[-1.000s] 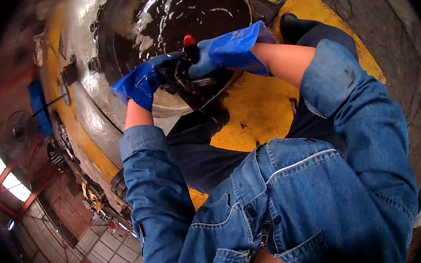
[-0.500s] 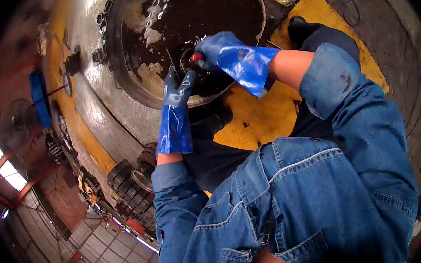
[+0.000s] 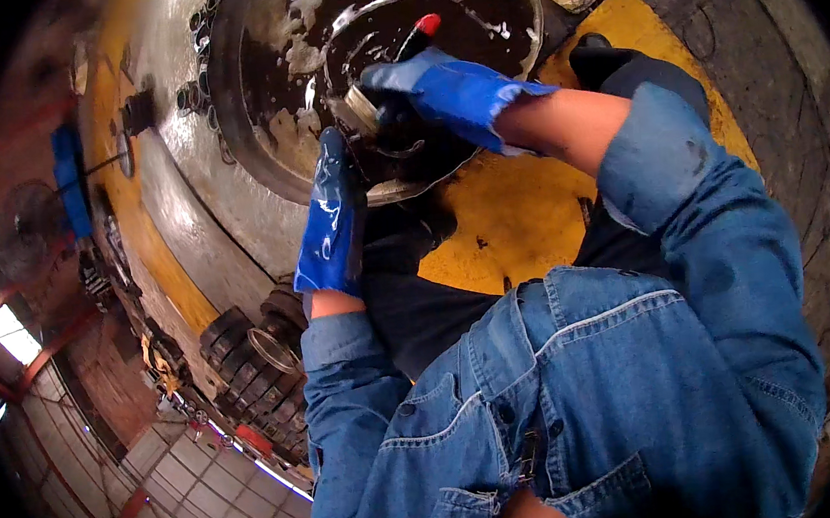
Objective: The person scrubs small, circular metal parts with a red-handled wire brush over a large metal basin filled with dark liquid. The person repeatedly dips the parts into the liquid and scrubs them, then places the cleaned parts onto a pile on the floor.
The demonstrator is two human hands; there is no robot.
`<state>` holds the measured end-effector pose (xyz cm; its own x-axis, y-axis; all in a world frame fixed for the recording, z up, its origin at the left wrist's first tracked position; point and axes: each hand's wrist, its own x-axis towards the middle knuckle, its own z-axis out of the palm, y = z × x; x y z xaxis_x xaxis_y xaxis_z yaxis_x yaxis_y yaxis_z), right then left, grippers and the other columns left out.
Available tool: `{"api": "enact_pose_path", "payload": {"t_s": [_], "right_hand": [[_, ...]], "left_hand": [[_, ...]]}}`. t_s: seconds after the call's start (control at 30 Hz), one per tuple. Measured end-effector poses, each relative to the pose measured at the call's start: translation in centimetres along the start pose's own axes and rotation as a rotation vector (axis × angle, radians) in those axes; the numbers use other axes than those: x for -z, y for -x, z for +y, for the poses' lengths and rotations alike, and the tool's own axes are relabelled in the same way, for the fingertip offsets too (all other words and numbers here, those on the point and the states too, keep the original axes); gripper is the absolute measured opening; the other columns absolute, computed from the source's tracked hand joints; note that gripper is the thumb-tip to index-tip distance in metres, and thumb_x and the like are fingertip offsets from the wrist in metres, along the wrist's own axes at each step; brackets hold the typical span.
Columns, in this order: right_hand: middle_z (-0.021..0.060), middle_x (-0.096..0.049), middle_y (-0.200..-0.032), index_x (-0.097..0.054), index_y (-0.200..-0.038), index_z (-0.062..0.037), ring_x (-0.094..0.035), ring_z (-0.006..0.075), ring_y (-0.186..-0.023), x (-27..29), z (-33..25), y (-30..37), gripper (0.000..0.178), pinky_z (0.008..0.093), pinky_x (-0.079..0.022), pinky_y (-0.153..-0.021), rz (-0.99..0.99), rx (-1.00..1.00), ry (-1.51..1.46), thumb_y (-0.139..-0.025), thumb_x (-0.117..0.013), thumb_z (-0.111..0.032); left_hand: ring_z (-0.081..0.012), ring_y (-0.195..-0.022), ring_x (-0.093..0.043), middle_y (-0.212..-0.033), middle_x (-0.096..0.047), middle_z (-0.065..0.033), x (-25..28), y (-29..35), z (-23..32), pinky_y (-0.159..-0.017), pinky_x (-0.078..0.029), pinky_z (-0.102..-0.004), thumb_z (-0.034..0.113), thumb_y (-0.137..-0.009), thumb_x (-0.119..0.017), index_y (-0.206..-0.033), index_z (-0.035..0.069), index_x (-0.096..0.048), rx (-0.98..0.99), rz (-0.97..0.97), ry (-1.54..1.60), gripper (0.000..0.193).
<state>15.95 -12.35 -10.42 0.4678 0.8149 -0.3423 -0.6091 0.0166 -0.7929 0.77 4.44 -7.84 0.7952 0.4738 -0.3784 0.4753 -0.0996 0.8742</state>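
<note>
My right hand [image 3: 419,79], in a long blue rubber glove, is closed round a tool with a black handle and a red end [image 3: 428,25]. Its handle points up and away from me over the basin. Just left of the fingers shows a pale, ridged piece [image 3: 359,109]; I cannot tell if it belongs to the tool. My left hand [image 3: 328,193], gloved the same way, is at the basin's near rim, fingers pointing away. It seems to grip a dark part in shadow that I cannot make out. Both hands work over a wide round basin [image 3: 264,164] of dark liquid with foam patches.
Small dark rings [image 3: 192,99] line the metal surface left of the basin. Several stacked black ring parts [image 3: 236,354] stand near my left forearm. A worn yellow floor plate [image 3: 501,222] lies between my legs, dark matting [image 3: 753,62] to the right. A blue panel [image 3: 70,181] is farther left.
My right hand has tilted and the tool's red end has swung up and away, showing more handle. The pale ridged piece has come into view. My left hand has shifted slightly left.
</note>
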Motion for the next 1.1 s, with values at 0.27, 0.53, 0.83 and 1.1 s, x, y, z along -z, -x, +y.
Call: {"api": "enact_pose_path", "payload": {"t_s": [0.27,0.53,0.83,1.1], "right_hand": [[0.0139,-0.075,-0.086,-0.078,-0.103,-0.0061,-0.071,0.0261,-0.08,-1.0,-0.9,3.5,0.038,0.0399,-0.055,-0.077,-0.085,-0.105,0.716,-0.093,-0.069,-0.042],[0.0173,-0.078,-0.102,-0.08,-0.106,-0.0105,-0.075,0.0326,-0.095,1.6,-1.5,0.3,0.038,0.0434,-0.058,-0.086,0.066,-0.101,1.189,-0.09,-0.068,-0.043],[0.0148,-0.077,-0.099,-0.078,-0.115,-0.0075,-0.073,0.0286,-0.09,0.9,-3.5,0.6,0.037,0.0394,-0.056,-0.085,-0.145,-0.194,0.909,-0.094,-0.074,-0.038],[0.0127,-0.077,-0.106,-0.077,-0.117,-0.0139,-0.075,0.0359,-0.103,0.9,-0.2,-1.2,0.031,0.0429,-0.062,-0.087,-0.292,0.427,1.718,-0.087,-0.075,-0.021]], "left_hand": [[-0.0215,-0.121,-0.065,-0.134,-0.069,-0.0157,-0.1,-1.4,-1.6,-0.106,-0.051,-0.0347,0.037,-0.107,-0.066,-0.152,-0.001,-0.052,-0.03,0.013,-0.036,0.061],[-0.023,-0.123,-0.065,-0.135,-0.068,-0.0172,-1.2,1.0,0.9,-0.108,-0.05,-0.0354,0.038,-0.108,-0.063,-0.152,-0.001,-0.052,-0.014,0.031,-0.031,0.061],[-0.0412,-0.136,-0.059,-0.146,-0.061,-0.0275,-2.4,-0.5,0.1,-0.114,-0.047,-0.0434,0.047,-0.109,-0.054,-0.156,0.002,-0.047,-0.081,0.113,-0.625,0.066],[-0.0411,-0.135,-0.06,-0.145,-0.062,-0.0271,-2.8,-1.6,-1.7,-0.113,-0.048,-0.0436,0.046,-0.109,-0.055,-0.157,0.003,-0.046,-0.159,0.145,-0.583,0.066]]}}
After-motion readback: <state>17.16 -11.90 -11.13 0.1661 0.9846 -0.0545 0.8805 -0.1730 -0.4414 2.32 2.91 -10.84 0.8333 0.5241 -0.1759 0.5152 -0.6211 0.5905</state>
